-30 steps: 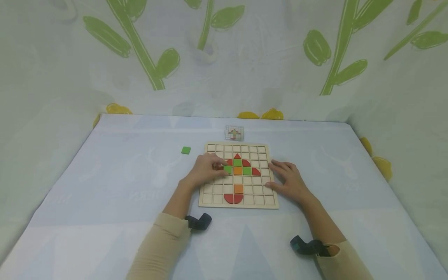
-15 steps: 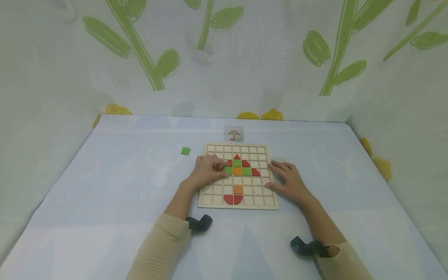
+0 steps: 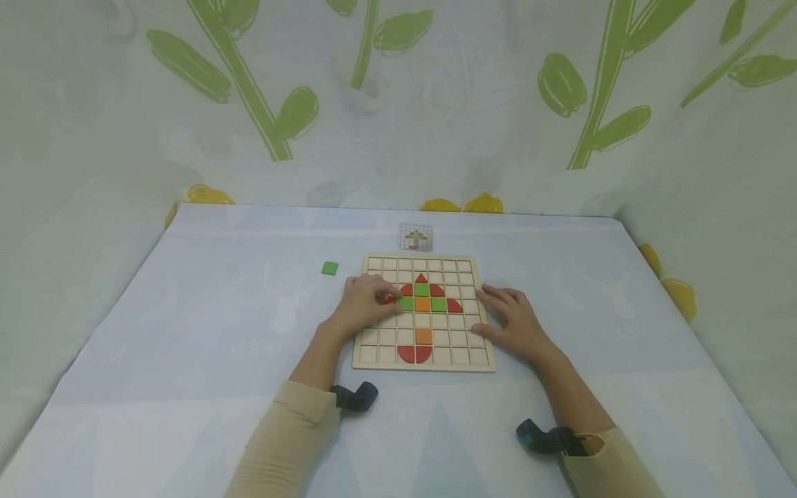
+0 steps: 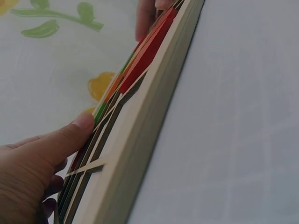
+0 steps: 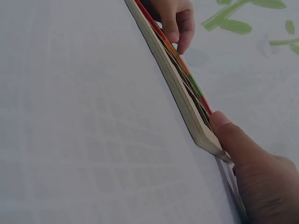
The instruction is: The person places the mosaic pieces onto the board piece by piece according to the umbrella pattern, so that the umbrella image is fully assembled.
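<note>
A wooden grid board (image 3: 380, 354) lies flat on the table, with red, green and orange pieces in its cells. My left hand (image 3: 364, 302) is over the board's left part, its thumb and index finger at a green square tile (image 3: 407, 304), which they pinch at its left side. The tile sits in a cell left of an orange square (image 3: 423, 304). Partly hidden under the left fingers is a red piece (image 3: 391, 300). My right hand (image 3: 513, 325) rests at the board's right edge, fingers extended, the thumb (image 5: 222, 122) touching the rim.
A loose green square (image 3: 330, 268) lies on the table to the board's left. Behind the board lies a small pattern card (image 3: 416, 237) showing a similar figure. A white cloth wall (image 3: 473, 117) with printed leaves stands behind the table.
The green tile under my left fingers, slightly askew a second ago, now lies level in its cell. My left fingers have shifted slightly left; the right hand has stayed still.
</note>
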A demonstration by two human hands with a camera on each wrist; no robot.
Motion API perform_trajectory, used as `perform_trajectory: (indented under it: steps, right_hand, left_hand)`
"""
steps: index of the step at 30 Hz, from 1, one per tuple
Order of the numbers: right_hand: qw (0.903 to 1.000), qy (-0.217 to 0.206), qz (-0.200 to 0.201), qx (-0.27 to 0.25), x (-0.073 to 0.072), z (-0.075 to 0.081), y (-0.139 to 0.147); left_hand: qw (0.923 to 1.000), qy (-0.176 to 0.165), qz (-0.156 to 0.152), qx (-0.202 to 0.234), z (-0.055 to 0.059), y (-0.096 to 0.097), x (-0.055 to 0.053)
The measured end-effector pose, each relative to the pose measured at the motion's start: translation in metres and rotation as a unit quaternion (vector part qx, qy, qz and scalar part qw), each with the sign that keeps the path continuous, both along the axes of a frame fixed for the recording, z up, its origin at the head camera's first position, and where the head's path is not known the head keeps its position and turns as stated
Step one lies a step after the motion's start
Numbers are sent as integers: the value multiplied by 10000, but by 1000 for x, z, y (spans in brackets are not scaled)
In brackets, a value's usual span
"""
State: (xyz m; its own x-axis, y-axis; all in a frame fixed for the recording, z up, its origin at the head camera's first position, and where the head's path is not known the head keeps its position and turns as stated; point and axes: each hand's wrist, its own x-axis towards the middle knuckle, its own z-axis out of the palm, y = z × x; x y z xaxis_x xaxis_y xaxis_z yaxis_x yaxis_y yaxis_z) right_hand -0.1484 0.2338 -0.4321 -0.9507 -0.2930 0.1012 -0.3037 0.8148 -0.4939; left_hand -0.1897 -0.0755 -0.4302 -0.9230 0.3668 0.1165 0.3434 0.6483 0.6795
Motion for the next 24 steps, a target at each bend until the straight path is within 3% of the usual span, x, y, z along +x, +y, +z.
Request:
perform_trajectory:
  steps: [7,17,24]
  right_hand:
    - [10000,-62,-46,22,0,1,2]
    - [10000,-8,4,-19,-3,-4,2]
    - [10000,7,-8,-36,-2,-4,2]
  left_hand:
    - [9998,-103,-3,146,3,1,-1]
    - [9951,-680,22,718,6,-10,-2]
    - [9927,-754,141,934,8,-16,-2]
